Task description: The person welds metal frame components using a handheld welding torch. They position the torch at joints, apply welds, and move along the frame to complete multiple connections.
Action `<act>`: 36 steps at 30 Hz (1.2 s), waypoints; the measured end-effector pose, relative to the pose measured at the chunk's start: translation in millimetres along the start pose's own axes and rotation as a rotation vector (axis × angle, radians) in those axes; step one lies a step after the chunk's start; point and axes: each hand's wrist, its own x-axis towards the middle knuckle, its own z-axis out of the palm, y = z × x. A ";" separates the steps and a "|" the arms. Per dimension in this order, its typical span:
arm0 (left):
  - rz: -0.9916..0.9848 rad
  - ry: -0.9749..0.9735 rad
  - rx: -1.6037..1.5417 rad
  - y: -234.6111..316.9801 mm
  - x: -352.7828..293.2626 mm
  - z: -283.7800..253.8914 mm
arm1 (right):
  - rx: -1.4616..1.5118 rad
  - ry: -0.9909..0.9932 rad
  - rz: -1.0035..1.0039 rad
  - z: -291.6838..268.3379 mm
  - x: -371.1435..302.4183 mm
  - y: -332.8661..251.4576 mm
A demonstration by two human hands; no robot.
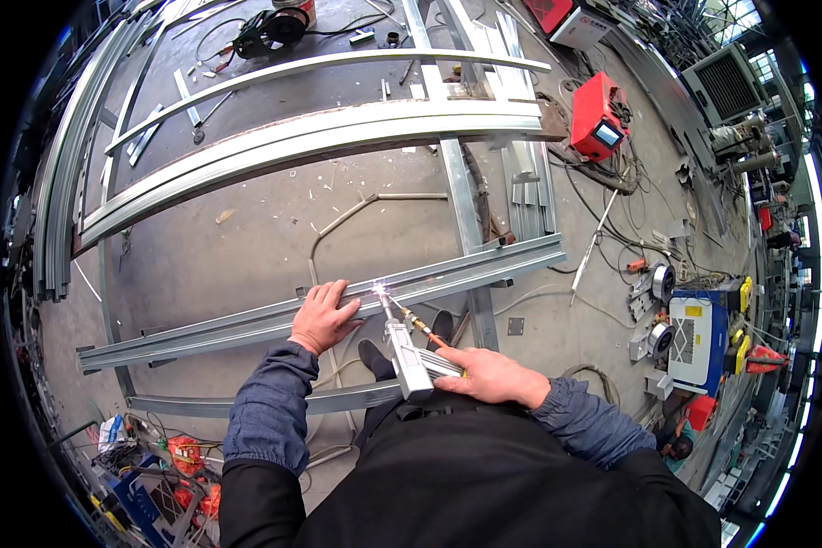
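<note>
A long grey metal rail [201, 331] with grooves along its length lies across the frame in front of me. My left hand [324, 317] grips it near its middle, fingers over the top and thumb pointing right. In my right hand [493, 374] is a silver handheld welding gun [407, 356], its handle wrapped by my fingers. The gun's narrow nozzle points away from me and meets the rail just right of my left hand. A bright violet-white spark glows at that tip. A thin brass-and-orange tube runs alongside the nozzle.
Further off, more rails [310, 135] lie across the metal frame [461, 196]. A red machine with a screen [599, 117] stands on the floor at right, among cables. A blue-and-white machine [700, 342] is at lower right, near a crouching person [680, 446]. Bundled profiles [64, 201] line the left.
</note>
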 end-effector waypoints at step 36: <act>-0.007 -0.018 0.031 4.3 2.0 -1.6 | -0.011 0.017 0.027 5.2 -2.3 8.6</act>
